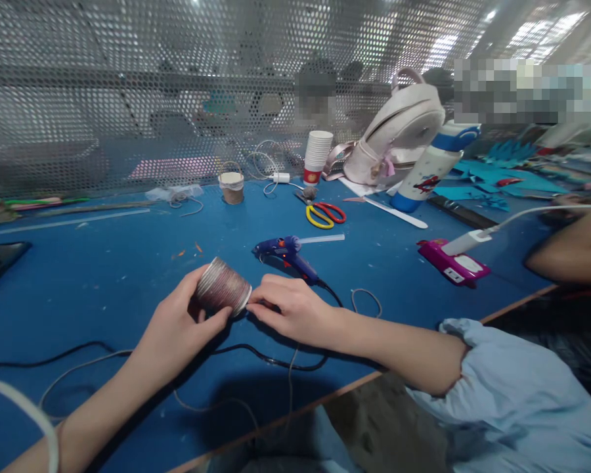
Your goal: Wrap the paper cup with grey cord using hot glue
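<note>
Blue worktable, perforated metal screen behind. I see the left hand clamped around a small cup wound with grey cord, held tilted just above the table. Right hand fingertips pinch together at the cup's rim. Blue hot-glue gun lies just behind; yellow-and-red scissors farther back.

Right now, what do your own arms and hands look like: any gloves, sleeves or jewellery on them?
Both hands are bare: no gloves, rings or watch visible on the left hand or the right hand. The left forearm is uncovered as far as the frame shows. The right arm is bare to about the elbow, where a loose, light blue sleeve is pushed up and bunched.
</note>
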The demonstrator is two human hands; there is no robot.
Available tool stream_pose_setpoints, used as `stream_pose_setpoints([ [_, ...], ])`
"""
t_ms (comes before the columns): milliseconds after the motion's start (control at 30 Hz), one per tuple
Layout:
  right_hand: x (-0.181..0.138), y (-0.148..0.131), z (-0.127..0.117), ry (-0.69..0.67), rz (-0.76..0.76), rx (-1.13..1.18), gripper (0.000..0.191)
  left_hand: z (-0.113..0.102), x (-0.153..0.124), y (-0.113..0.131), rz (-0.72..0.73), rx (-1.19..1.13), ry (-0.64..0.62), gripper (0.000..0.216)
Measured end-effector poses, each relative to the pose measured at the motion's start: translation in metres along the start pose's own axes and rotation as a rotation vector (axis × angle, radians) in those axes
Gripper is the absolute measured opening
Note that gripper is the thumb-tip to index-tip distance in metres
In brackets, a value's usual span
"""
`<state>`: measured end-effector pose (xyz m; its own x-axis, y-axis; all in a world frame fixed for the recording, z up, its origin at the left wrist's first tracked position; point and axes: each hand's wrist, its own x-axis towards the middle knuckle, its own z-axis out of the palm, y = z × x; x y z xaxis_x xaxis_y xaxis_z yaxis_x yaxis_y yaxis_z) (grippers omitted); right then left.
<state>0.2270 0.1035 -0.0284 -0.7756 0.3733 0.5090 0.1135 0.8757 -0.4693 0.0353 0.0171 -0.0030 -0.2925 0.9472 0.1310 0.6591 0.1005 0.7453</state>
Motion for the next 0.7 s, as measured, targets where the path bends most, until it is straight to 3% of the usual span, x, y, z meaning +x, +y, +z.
stream_pose_setpoints([
  [400, 0.002, 0.001, 0.004, 0.102, -0.036, 0.018, 0.013, 0.002, -0.002, -0.01, 0.119, 0.051, -0.034, 0.065],
  [700, 0.003, 0.002, 0.006, 0.129, -0.077, -0.008, 0.014, 0.006, 0.0, -0.019, 0.255, 0.103, 0.042, 0.063],
])
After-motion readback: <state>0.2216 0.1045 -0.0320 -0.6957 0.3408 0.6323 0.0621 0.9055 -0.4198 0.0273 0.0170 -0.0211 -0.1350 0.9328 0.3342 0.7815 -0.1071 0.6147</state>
